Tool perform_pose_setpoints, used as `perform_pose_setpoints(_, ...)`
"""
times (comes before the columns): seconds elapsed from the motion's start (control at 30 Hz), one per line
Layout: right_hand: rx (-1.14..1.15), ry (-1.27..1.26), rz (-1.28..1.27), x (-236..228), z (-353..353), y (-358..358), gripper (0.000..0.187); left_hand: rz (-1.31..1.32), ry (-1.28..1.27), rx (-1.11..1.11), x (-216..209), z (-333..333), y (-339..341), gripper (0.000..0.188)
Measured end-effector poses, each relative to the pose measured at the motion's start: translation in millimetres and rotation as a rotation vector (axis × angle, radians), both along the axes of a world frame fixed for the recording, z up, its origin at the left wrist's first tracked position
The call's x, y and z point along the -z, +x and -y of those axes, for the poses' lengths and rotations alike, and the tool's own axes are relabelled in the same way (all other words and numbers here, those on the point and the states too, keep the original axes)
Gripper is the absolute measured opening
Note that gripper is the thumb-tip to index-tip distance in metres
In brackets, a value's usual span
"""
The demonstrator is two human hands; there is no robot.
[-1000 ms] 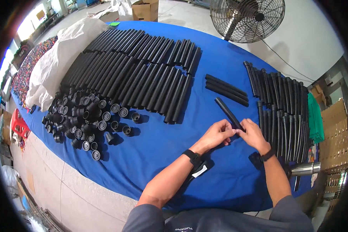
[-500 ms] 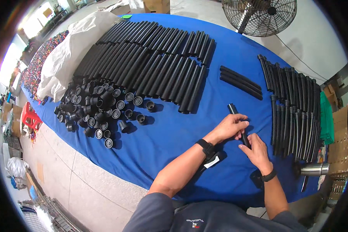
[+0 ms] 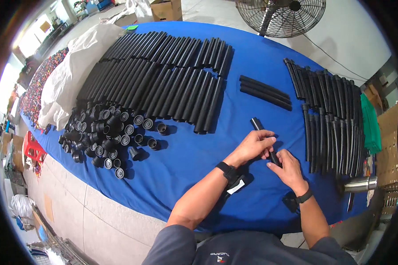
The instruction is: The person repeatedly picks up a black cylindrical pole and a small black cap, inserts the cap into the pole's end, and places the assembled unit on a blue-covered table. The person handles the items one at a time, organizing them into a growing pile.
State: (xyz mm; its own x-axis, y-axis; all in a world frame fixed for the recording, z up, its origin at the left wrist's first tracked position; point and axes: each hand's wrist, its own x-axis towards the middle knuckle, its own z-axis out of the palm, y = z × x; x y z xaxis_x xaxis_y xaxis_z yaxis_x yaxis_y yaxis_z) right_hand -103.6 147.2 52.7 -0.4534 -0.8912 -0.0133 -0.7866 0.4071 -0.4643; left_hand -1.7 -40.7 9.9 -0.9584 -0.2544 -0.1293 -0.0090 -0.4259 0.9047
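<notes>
A black tube [image 3: 255, 124] slants across the front of the blue-covered table, held between both hands. My left hand [image 3: 254, 145] grips its middle, thumb and fingers closed around it, with the far end sticking out beyond. At the near end, my right hand [image 3: 291, 170] is closed on the same tube; its fingers partly hide that end. Three loose black tubes [image 3: 265, 92] lie side by side beyond my hands. Off to the left, many black tubes [image 3: 163, 90] lie in two rows, with a heap of black round caps [image 3: 106, 137] before them.
To the right, capped black tubes [image 3: 327, 132] lie in rows beside a green cloth [image 3: 370, 126]. A metal cylinder [image 3: 360, 184] juts in near the right edge. A white sheet [image 3: 70, 70] covers the table's left end; a fan [image 3: 281, 13] stands behind.
The whole view has shifted slightly. Both hands stay on the tube, in nearly the same place over the table.
</notes>
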Motion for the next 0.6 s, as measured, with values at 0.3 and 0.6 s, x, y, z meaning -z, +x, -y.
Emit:
perform_pose_setpoints(0.3, 0.002, -0.108, 0.152, -17, -54, -7, 0.035, -0.005, 0.036, 0.032, 5, 3, -5, 0.047)
perform_pose_setpoints(0.6, -0.248, 0.783, 0.999, -49, -189, 39, 0.023, 0.0, 0.018, 0.011, 1, 1, -2, 0.048)
